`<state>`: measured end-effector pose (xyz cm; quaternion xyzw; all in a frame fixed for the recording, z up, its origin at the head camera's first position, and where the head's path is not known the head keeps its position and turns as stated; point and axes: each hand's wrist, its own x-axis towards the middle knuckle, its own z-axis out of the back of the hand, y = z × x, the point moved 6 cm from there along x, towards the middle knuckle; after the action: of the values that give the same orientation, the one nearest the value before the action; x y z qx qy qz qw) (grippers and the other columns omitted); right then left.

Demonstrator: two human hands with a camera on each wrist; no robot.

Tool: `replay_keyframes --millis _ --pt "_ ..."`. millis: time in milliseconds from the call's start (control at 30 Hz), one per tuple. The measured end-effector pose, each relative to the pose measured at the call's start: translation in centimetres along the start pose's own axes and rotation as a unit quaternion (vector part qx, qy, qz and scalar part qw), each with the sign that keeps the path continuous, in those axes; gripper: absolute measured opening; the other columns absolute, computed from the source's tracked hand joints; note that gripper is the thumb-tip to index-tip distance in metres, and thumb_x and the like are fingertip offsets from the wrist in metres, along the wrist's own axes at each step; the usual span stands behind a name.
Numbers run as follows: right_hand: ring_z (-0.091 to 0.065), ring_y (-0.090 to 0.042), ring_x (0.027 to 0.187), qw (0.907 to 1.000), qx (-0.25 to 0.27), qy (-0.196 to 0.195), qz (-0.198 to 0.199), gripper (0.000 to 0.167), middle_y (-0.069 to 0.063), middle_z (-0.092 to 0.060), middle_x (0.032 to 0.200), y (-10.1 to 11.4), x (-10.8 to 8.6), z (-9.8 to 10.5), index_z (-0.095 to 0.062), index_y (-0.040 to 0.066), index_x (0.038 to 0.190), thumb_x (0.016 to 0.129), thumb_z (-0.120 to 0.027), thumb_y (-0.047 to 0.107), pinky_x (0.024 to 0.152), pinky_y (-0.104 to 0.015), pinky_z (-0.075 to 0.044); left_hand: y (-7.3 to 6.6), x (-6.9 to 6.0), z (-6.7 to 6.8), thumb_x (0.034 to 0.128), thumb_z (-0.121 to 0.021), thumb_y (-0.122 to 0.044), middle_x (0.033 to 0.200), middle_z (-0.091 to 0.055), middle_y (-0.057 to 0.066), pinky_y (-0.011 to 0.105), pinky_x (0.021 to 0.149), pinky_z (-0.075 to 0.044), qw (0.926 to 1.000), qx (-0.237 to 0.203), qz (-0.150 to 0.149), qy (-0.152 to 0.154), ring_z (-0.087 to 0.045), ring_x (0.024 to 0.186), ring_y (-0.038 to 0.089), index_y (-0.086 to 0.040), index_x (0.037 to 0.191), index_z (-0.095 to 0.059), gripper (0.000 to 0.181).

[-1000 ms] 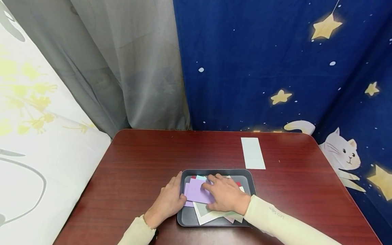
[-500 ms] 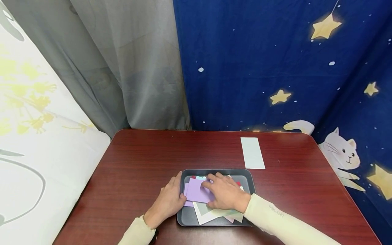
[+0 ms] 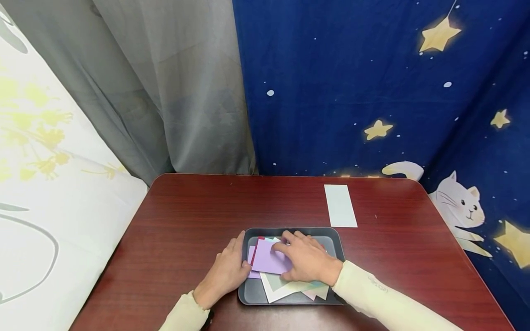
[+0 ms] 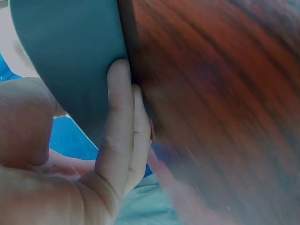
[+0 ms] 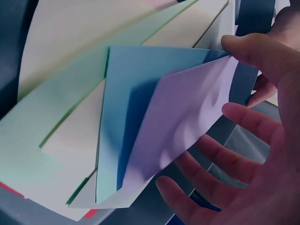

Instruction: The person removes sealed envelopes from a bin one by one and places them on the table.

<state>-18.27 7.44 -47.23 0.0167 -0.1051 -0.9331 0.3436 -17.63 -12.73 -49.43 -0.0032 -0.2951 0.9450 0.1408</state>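
Note:
A dark grey tray [image 3: 290, 301] holds a loose pile of coloured paper cards. On its left side my left hand [image 3: 225, 271] grips the wall, fingers along the outside and thumb over the rim; in the left wrist view the fingers [image 4: 119, 122] lie against the tray wall [image 4: 75, 51]. My right hand [image 3: 308, 259] is over the pile, holding a purple card [image 3: 267, 257] between thumb and fingers. In the right wrist view this purple card [image 5: 183, 112] stands tilted over a blue card [image 5: 122, 70], with pale green [image 5: 51, 108] and cream sheets underneath.
A white paper strip [image 3: 341, 206] lies behind the tray on the reddish-brown table [image 3: 198, 207]. Another purple card [image 3: 253, 275] sits at the tray's left inner side. Grey and blue curtains [image 3: 314, 115] hang behind the table.
The cards under my right hand have shifted: a red edge now shows left of the purple card, and the red corner at the right is out of sight. My left hand stays at the tray.

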Motion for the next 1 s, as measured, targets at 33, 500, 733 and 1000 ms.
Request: replay_keyframes --millis 33,500,733,1000 --pt "-0.060 -0.021 0.098 1.0000 0.005 -0.002 -0.001 0.060 -0.002 -0.062 0.121 0.0 0.0 0.1 -0.076 0.026 0.131 0.077 -0.095 0.043 0.075 -0.041 -0.057 0.0 0.0 0.0 0.0850 -0.079 0.000 0.138 -0.064 0.026 0.060 0.086 -0.061 1.0000 0.001 0.001 0.000 -0.073 0.093 0.042 0.010 0.160 -0.045 0.083" --pt "-0.056 -0.018 0.093 0.9983 0.014 -0.055 -0.014 0.055 -0.001 -0.059 0.117 -2.2 -0.4 2.8 -0.077 0.027 0.129 0.078 -0.093 0.037 0.066 -0.032 -0.049 0.2 0.0 -0.3 0.0831 -0.073 0.000 0.136 -0.064 0.024 0.056 0.083 -0.061 1.0000 -0.005 0.003 -0.004 -0.069 0.087 0.034 0.012 0.159 -0.044 0.082" --pt "-0.059 -0.021 0.095 0.9956 0.012 -0.084 -0.039 0.055 -0.003 -0.064 0.125 -4.6 -0.7 4.1 -0.078 0.026 0.130 0.078 -0.091 0.038 0.066 -0.034 -0.050 0.2 0.0 -0.3 0.0828 -0.071 0.002 0.134 -0.064 0.024 0.056 0.082 -0.061 0.9999 -0.007 0.006 -0.004 -0.070 0.088 0.033 0.011 0.160 -0.044 0.082" --pt "-0.060 -0.024 0.096 0.9891 0.036 -0.121 -0.075 0.057 -0.004 -0.066 0.126 -8.0 -1.2 5.7 -0.079 0.022 0.133 0.079 -0.091 0.035 0.068 -0.036 -0.053 0.2 0.1 -0.3 0.0840 -0.071 0.002 0.134 -0.064 0.023 0.054 0.081 -0.061 0.9998 -0.011 0.014 0.004 -0.069 0.087 0.031 0.010 0.161 -0.042 0.083"
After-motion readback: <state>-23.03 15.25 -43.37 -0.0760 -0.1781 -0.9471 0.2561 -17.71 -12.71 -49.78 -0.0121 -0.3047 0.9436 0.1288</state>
